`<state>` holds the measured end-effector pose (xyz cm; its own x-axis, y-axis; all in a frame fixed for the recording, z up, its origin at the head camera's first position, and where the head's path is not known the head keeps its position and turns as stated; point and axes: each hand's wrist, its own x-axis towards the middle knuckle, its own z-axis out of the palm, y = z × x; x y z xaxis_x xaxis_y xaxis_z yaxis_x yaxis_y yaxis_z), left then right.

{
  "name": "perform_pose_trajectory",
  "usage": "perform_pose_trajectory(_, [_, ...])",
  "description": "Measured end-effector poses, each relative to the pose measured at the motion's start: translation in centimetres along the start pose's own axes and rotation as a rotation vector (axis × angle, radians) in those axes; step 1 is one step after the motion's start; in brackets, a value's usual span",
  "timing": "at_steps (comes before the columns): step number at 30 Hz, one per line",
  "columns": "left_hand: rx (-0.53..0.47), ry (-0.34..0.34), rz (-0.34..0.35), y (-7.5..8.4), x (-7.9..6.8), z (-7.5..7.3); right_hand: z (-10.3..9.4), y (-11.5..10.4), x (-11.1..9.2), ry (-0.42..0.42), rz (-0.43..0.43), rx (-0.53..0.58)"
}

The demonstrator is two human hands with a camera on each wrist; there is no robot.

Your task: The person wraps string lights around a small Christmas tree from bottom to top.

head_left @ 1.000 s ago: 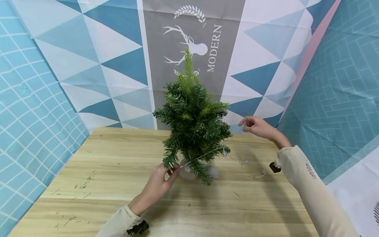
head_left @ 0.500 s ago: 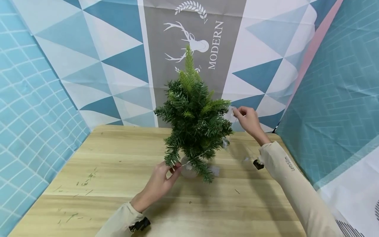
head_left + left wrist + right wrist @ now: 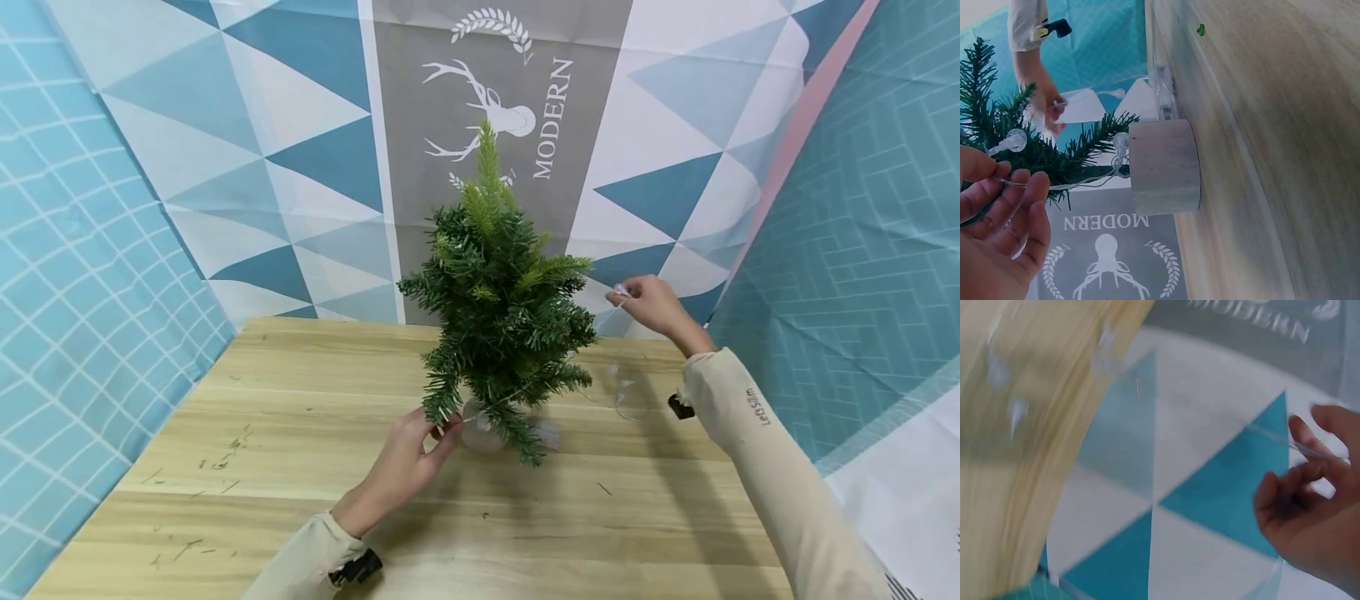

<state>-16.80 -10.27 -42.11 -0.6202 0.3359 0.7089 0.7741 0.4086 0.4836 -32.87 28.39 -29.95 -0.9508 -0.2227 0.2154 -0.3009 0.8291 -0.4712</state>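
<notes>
A small artificial Christmas tree (image 3: 498,292) stands upright on a round pale base (image 3: 1165,165). Clear string lights (image 3: 1085,185) run from beside the trunk into my left hand (image 3: 401,475), which pinches the wire between thumb and fingers at the lower left branches. One clear bulb (image 3: 1016,140) sits just above those fingers in the left wrist view. Right of the tree, my right hand (image 3: 654,308) is raised off the table and holds another stretch of the string between curled fingers. The wire's path behind the branches is hidden.
A clear plastic box (image 3: 547,435) lies on the wooden table (image 3: 300,467) behind the base. More of the light string (image 3: 628,412) trails over the tabletop at right. Loose green needles (image 3: 234,446) are scattered at left. Patterned cloth (image 3: 315,150) hangs behind the table.
My right hand moved left to the tree's side, then back right with the string in its fingers. Some wire on the table shifted. My left hand kept its place.
</notes>
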Motion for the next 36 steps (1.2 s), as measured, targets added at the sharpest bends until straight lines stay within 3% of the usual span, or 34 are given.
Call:
perform_pose_trajectory(3, [0.008, -0.007, -0.002, 0.1, 0.0, 0.0, -1.4, 1.2, -0.1, -0.113, 0.016, -0.093])
perform_pose_trajectory(6, [0.013, -0.022, -0.023, 0.2, -0.1, -0.2, -2.7, 2.2, -0.2, -0.199, 0.076, -0.100])
perform_pose_trajectory(10, [0.032, -0.038, -0.044, 0.4, -0.1, -0.4, -4.0, 3.6, -0.6, -0.232, 0.172, 0.074])
perform_pose_trajectory(12, [0.042, -0.046, -0.046, 0.6, 0.0, -0.5, -4.4, 4.2, -0.7, -0.178, 0.195, 0.230])
perform_pose_trajectory(14, [0.056, -0.049, -0.044, 0.7, -0.1, -0.6, -4.6, 4.3, -0.9, -0.073, 0.190, 0.427])
perform_pose_trajectory(17, [0.067, -0.054, -0.041, 0.9, -0.2, -0.7, -5.0, 3.7, -0.9, 0.083, 0.187, 0.892])
perform_pose_trajectory(20, [0.069, -0.064, -0.051, 1.0, -0.4, -0.7, -5.5, 1.8, -0.5, 0.192, 0.206, 1.382])
perform_pose_trajectory(22, [0.069, -0.077, -0.061, 1.1, -0.6, -0.8, -6.0, 0.1, -0.1, 0.230, 0.219, 1.526])
perform_pose_trajectory(24, [0.075, -0.089, -0.068, 1.2, -0.7, -0.8, -6.4, -1.5, 0.5, 0.260, 0.219, 1.442])
perform_pose_trajectory(30, [0.170, -0.094, -0.115, 1.9, -1.8, -2.0, -7.9, -5.6, 2.2, 0.326, 0.210, 0.911])
perform_pose_trajectory(36, [0.258, -0.091, -0.131, 1.6, -2.6, -5.9, -10.8, -10.0, 2.7, 0.257, 0.115, 0.741])
